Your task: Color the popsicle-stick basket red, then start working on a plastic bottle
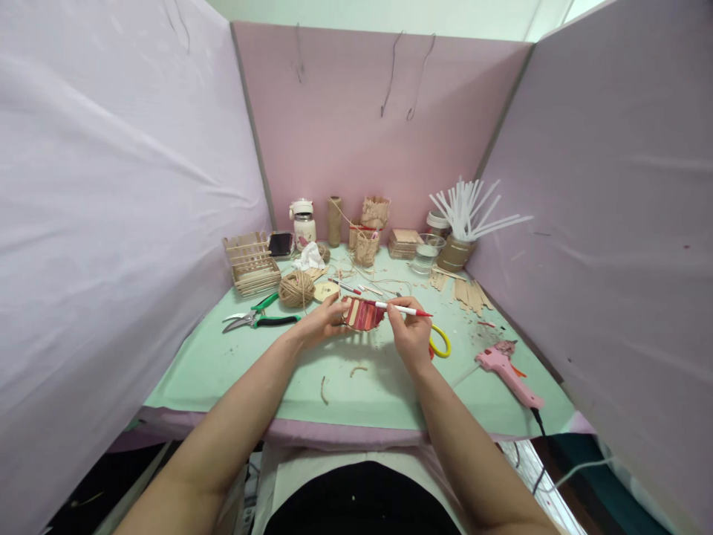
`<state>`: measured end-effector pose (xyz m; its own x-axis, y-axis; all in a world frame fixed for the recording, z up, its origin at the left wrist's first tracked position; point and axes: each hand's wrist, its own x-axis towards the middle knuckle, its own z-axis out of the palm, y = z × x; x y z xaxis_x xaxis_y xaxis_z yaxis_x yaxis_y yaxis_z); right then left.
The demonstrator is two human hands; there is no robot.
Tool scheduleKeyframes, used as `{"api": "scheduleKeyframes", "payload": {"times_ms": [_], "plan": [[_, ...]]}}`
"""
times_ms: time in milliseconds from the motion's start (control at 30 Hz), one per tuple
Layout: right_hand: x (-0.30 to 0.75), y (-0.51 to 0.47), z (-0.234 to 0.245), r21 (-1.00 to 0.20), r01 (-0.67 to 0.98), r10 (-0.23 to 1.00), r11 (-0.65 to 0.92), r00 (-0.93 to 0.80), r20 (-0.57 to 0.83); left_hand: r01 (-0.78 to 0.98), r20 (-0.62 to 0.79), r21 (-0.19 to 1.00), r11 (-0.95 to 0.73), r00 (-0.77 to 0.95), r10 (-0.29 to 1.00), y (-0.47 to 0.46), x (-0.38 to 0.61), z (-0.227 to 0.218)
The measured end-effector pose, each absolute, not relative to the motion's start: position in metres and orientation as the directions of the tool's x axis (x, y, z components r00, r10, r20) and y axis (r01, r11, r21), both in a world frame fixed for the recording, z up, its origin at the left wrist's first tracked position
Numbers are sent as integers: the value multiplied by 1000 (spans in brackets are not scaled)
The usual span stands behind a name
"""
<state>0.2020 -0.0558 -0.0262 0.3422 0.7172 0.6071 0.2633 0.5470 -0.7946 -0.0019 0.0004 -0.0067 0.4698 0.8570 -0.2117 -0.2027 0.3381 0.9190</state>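
My left hand (324,321) is closed on the left edge of a small rounded piece made of wooden strips (365,313), striped in red, pink and bare wood. It is raised a little above the green tabletop. In my right hand (411,334) is a white marker with a red end (411,310), gripped like a pen. The marker's left end is at the upper right part of the striped piece; whether it touches I cannot tell. Scissors with yellow handles (442,340) lie beside my right wrist, partly hidden by it.
Left of my hands lie green-handled pruning shears (261,319), a ball of twine (297,288) and a stick basket (252,264). A pink glue gun (509,371) lies at the right. Behind are wooden sticks (471,295), a clear water cup (426,256) and white glue sticks (465,212).
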Motion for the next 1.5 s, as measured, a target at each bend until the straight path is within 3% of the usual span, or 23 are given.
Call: {"api": "scheduleKeyframes", "payload": {"times_ms": [933,1133,1367,1500], "plan": [[201,-58,-22,-808,258,740,530,325,589,-208,-209,920,332,458,864,0,-2,-7],[203,-60,-23,-773,266,699,576,331,634,-225,-207,917,329,437,876,4,-3,-10],[195,-56,-18,-732,154,643,663,384,663,-272,-209,895,353,442,872,11,-10,-11],[195,-50,-15,-753,44,657,657,458,599,-221,-222,912,346,443,869,13,-10,-12]]}}
